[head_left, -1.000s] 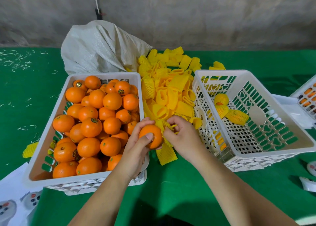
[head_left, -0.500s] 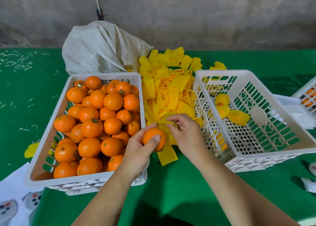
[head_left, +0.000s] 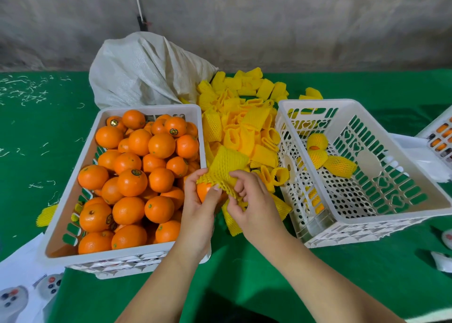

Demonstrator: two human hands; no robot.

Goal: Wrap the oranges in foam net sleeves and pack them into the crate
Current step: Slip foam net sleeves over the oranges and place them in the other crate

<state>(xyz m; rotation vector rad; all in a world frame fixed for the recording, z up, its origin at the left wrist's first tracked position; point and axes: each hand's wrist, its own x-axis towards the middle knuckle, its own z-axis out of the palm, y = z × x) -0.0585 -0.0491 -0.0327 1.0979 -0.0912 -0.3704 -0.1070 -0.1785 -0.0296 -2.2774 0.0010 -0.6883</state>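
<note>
Three wrapped oranges (head_left: pixel 325 157) sit in our packing crate (head_left: pixel 391 215); dozens wait bare. Our left hand (head_left: pixel 195 215) grips an orange (head_left: pixel 204 191) between the crates, our right hand (head_left: pixel 252 200) pinching the sleeve (head_left: pixel 223 168) over it.

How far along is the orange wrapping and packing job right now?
Barely started. Three wrapped oranges lie in the white plastic packing crate. In hand: the left hand holds a bare orange while the right hand pulls a yellow foam net sleeve over it. The white crate of unwrapped oranges remains nearly full.
</note>
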